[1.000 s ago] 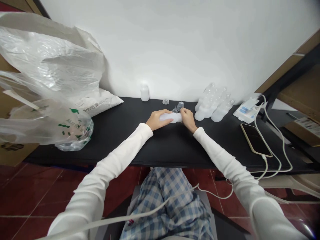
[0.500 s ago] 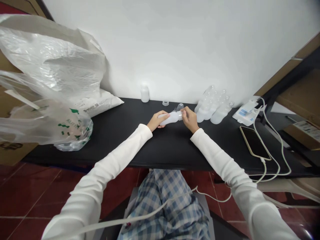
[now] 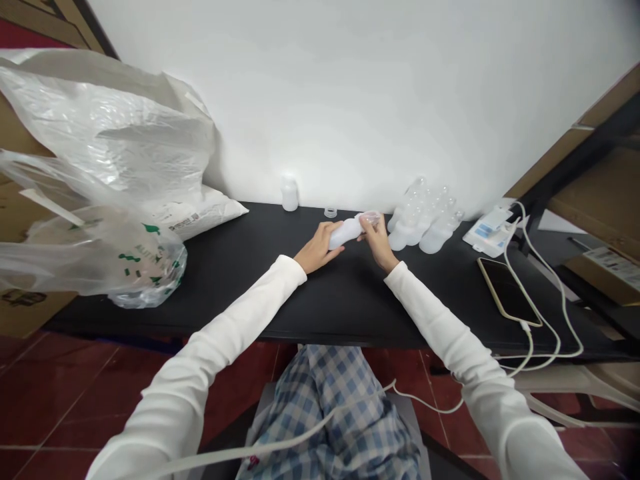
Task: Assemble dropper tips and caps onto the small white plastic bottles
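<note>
My left hand (image 3: pixel 316 248) is wrapped round the lower end of a translucent white plastic bottle (image 3: pixel 347 230), held tilted above the black table (image 3: pixel 250 280). My right hand (image 3: pixel 376 240) pinches a small clear cap (image 3: pixel 371 217) at the bottle's upper end. A clear ring (image 3: pixel 331 213) lies on the table just behind the bottle. A small white bottle (image 3: pixel 289 195) stands upright against the wall.
A cluster of several finished clear bottles (image 3: pixel 423 220) lies to the right. Further right are a phone (image 3: pixel 508 299) on a white cable (image 3: pixel 555 313) and a white box (image 3: pixel 487 231). Large plastic bags (image 3: pixel 95 180) and a white pouch (image 3: pixel 195 212) fill the table's left end.
Both hands have lifted the bottle off the table and tilted its right end upward. The right hand's fingers have shifted onto the cap at the top.
</note>
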Demonstrator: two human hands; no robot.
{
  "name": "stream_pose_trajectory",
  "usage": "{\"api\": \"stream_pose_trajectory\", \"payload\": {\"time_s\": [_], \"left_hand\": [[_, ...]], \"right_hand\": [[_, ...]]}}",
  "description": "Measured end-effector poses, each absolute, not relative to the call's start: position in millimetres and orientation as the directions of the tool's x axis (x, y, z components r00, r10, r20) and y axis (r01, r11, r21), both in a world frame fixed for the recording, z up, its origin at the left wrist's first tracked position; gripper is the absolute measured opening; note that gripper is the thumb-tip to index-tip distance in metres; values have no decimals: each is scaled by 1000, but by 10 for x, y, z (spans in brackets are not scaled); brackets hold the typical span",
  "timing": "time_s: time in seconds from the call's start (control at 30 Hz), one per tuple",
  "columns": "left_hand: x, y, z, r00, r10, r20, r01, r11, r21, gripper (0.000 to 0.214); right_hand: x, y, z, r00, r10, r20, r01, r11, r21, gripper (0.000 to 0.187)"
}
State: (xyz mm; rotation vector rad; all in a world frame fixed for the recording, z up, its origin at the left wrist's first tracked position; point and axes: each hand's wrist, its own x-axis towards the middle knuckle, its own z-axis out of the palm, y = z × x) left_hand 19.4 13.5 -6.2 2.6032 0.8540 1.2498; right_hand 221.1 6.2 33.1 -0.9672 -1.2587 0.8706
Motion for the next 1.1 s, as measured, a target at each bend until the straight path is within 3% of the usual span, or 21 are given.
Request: {"api": "stream_pose_trajectory", "payload": {"time_s": [0.1, 0.2, 0.33, 0.43, 0.63, 0.9, 1.1], "left_hand": [[243, 163, -156, 605, 491, 627, 326, -871, 367, 78], [250, 150, -167, 670, 504, 545, 286, -852, 438, 76], [203, 132, -115, 668, 594, 448, 347, -781, 519, 65], [161, 170, -122, 601, 675, 428, 453, -729, 514, 60], [109, 338, -209, 429, 792, 434, 612, -608, 506, 55], [196, 693, -145, 349, 843, 409, 689, -526, 498, 61], [329, 1053, -135, 301, 857, 418, 675, -501, 541, 68]], "right_hand": [[2192, 53, 285, 169, 857, 486, 119, 472, -874, 47], [2264, 44, 260, 205, 768, 607, 344, 525, -779, 44], [2453, 55, 294, 176, 566, 806, 672, 529, -518, 50], [2581, 85, 320, 56, 542, 838, 818, 456, -350, 41], [2650, 227, 296, -24, 562, 827, 926, 325, -194, 50], [2634, 377, 242, 39, 624, 781, 988, 91, -122, 63], [2559, 237, 228, -20, 583, 812, 971, 205, -124, 55]]}}
